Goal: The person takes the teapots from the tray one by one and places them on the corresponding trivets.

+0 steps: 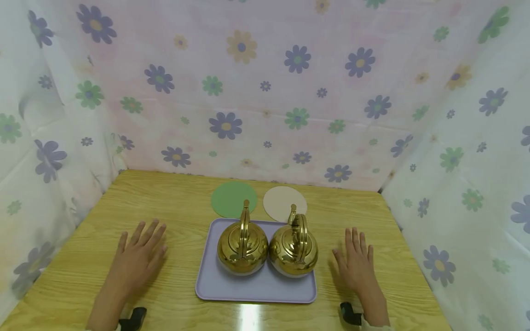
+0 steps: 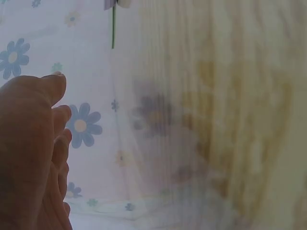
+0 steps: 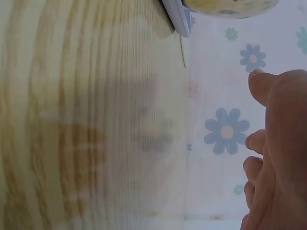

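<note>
- My left hand lies palm down on the wooden table, fingers straight and slightly spread, gripping nothing.
- My right hand lies palm down on the same table, fingers straight and close together, gripping nothing.
- A lavender tray sits between my two hands, near each and touching neither.
- Two brass kettles stand upright on the tray, side by side and touching or very nearly touching.
- The left kettle is the one nearer my left fingers; its handle stands upright and its spout points away from me.
- The right kettle is the one nearer my right fingers, just inward of my right thumb; its handle is also upright.
- A green round mat lies on the table beyond the tray, past the left kettle and farther out than my left fingertips.
- A cream round mat lies just beside the green one, beyond the right kettle.
- In the left wrist view my left hand shows with fingers extended beside each other over the table, the image being blurred.
- In the right wrist view my right hand shows with loosely extended fingers; a corner of the tray and the underside of the right kettle appear beyond the fingertips.
- A flower-printed cloth encloses the table on three sides, beyond and outboard of both hands.
</note>
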A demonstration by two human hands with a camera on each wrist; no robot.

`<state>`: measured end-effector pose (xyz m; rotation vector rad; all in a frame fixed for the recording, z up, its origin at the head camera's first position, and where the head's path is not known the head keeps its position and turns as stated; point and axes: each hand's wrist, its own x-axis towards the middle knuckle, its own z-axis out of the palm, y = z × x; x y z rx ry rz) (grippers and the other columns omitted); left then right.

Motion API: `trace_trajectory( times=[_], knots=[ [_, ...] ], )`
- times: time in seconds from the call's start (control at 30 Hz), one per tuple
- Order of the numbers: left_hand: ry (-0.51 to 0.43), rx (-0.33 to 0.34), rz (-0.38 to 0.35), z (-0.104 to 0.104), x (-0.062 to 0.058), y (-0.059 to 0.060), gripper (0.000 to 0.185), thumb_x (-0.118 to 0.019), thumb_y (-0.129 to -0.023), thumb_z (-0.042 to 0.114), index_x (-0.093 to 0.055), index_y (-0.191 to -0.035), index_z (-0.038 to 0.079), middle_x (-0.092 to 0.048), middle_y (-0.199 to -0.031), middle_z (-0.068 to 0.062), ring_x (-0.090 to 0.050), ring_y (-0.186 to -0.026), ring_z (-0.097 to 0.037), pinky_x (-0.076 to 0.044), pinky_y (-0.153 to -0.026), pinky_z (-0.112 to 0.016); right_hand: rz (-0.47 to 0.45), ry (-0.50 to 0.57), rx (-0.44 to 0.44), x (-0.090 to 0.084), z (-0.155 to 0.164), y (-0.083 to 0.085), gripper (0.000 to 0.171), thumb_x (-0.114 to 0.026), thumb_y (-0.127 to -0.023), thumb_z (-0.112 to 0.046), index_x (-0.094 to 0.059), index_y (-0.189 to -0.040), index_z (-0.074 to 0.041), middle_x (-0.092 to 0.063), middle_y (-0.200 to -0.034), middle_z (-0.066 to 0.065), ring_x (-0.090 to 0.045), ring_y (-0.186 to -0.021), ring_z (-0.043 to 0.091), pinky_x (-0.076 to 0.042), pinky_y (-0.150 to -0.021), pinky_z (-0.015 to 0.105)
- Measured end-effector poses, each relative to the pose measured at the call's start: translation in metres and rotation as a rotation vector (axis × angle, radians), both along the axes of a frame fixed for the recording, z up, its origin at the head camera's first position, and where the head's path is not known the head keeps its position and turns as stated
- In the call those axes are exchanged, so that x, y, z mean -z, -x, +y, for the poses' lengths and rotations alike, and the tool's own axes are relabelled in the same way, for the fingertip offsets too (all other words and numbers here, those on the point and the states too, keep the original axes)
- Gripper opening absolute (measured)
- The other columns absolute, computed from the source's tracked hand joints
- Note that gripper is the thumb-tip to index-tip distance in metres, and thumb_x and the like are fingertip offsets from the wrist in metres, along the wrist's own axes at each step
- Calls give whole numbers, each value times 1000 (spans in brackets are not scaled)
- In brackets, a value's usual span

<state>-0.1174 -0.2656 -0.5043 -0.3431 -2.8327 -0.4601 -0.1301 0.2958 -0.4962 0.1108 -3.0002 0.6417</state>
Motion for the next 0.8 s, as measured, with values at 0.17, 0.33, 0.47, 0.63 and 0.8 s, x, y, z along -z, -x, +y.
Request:
trace_trajectory(
  times=[0.17,0.33,0.47,0.63,0.8],
  knots=[
    [6,24,15,3,3,-2,59,-54,-105,36,-40,-157,11,-36,-161,-19,-21,-153,-45,-4,-121,-70,-9,3,0,-3,-4,-4,75,-46,-109,-38,-12,-162,2,-6,-166,32,-1,-152,53,1,-116,75],
    [-3,43,15,8,4,-3,58,-53,-106,36,-40,-157,12,-37,-161,-19,-21,-153,-44,-5,-121,-69,-18,29,-4,-9,-10,-11,74,-45,-109,-38,-11,-163,0,-5,-166,31,0,-153,52,1,-117,75],
    [-10,51,15,14,5,-4,59,-52,-106,36,-38,-158,12,-35,-163,-18,-23,-152,-44,-6,-121,-69,-11,50,-10,-15,-16,-19,74,-44,-109,-38,-8,-164,-3,-5,-167,30,0,-154,51,-1,-117,75],
    [-18,55,41,22,5,-5,58,-55,-105,36,-42,-156,12,-37,-162,-16,-27,-150,-46,-10,-120,-70,4,67,-28,-25,-23,-28,74,-42,-109,-41,-6,-164,-5,-2,-168,26,2,-154,48,-1,-117,74],
    [-18,66,45,29,2,-5,57,-56,-104,37,-47,-153,11,-40,-160,-16,-30,-148,-46,-13,-119,-70,43,108,-50,-29,-30,-34,73,-42,-110,-40,-9,-164,-4,-2,-168,25,4,-155,45,0,-119,71]
  ],
)
